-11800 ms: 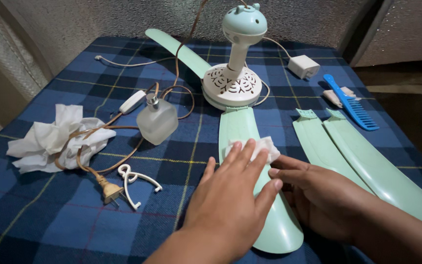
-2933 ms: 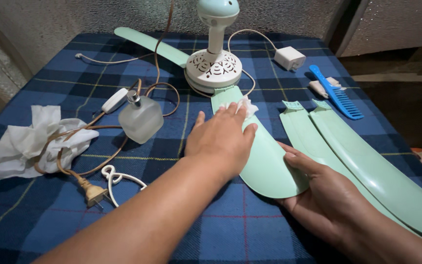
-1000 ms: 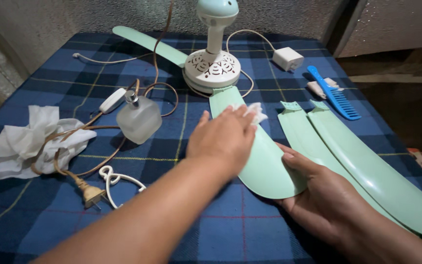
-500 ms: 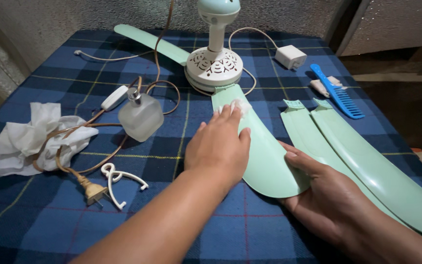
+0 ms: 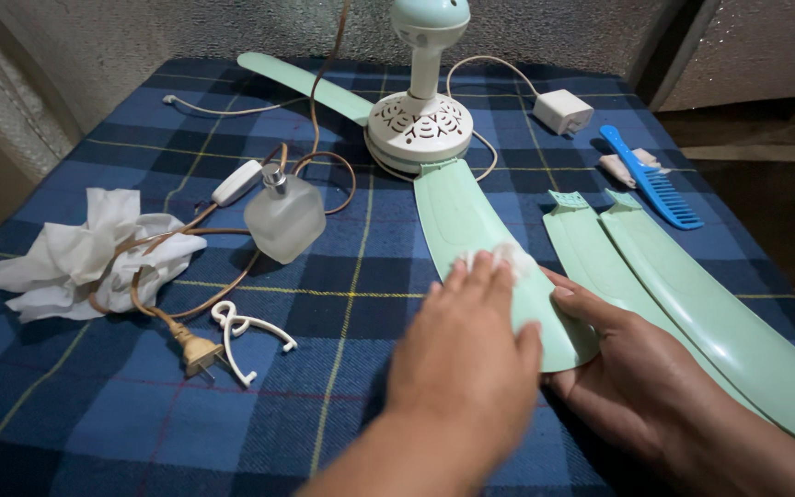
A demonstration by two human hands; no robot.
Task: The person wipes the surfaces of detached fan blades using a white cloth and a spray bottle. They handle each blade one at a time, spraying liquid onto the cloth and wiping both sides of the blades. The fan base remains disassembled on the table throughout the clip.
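**Hands on a fan blade, tissue under the left palm**

The left hand [image 5: 471,345] lies flat, fingers extended, on the pale green fan blade [image 5: 480,239] that is attached to the white fan hub [image 5: 419,131]. A white tissue [image 5: 501,257] is pressed beneath its fingertips, only its edge showing. The hand presses rather than grips.

The right hand [image 5: 632,377] lies at the rounded outer end of the same blade, thumb on the blade's right edge, fingers partly beneath; whether they close round it cannot be told.

The blade rests on a blue plaid cloth [image 5: 94,405], running from the hub toward the person. Two loose blades [image 5: 692,304] lie just beside it on the right, overlapping. A blue comb [image 5: 653,179] and a white charger [image 5: 562,111] lie beyond them. Left of the blade stand a frosted glass bottle [image 5: 284,218], a brown cord with plug [image 5: 197,352], a white wire clip [image 5: 248,336] and crumpled tissues [image 5: 94,253].
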